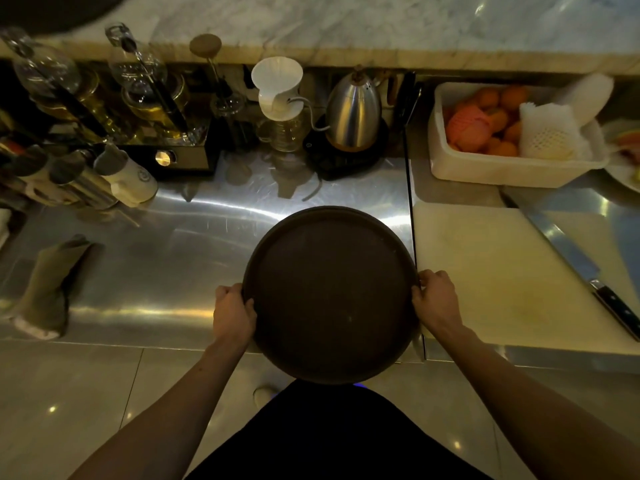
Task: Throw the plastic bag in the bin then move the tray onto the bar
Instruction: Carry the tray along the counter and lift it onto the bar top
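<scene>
A round dark brown tray [330,292] hangs over the front edge of the steel counter [180,258], nothing on it. My left hand [233,315] grips its left rim and my right hand [436,299] grips its right rim. The marble bar top [346,26] runs along the back, raised above the counter. No plastic bag or bin is in view.
A steel kettle [353,112] and white coffee dripper [277,88] stand behind the tray. Bottles [138,91] crowd the back left. A folded cloth [48,289] lies left. Right: a white cutting board [502,275], a knife [585,268], a white tub of fruit [512,164].
</scene>
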A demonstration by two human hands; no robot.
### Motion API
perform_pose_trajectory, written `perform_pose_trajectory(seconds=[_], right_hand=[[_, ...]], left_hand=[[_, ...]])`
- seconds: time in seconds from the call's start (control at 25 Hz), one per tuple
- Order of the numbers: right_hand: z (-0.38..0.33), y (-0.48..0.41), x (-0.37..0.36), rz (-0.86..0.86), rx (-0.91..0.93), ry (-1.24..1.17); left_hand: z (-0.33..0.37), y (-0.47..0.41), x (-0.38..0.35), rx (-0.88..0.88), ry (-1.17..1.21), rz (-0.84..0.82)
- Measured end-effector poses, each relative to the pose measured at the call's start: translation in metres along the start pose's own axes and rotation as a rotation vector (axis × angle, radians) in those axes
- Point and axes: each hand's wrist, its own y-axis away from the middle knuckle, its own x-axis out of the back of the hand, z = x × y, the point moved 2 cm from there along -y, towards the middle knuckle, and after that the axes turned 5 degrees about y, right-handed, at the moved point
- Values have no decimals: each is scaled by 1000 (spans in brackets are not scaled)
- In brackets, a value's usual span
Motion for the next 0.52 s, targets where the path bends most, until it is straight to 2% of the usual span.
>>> perform_pose_trajectory(seconds=[0.52], right_hand=[[-2,5,-6,-6,-60,-43]], left_hand=[[-3,-3,-1,12,-14,-38]])
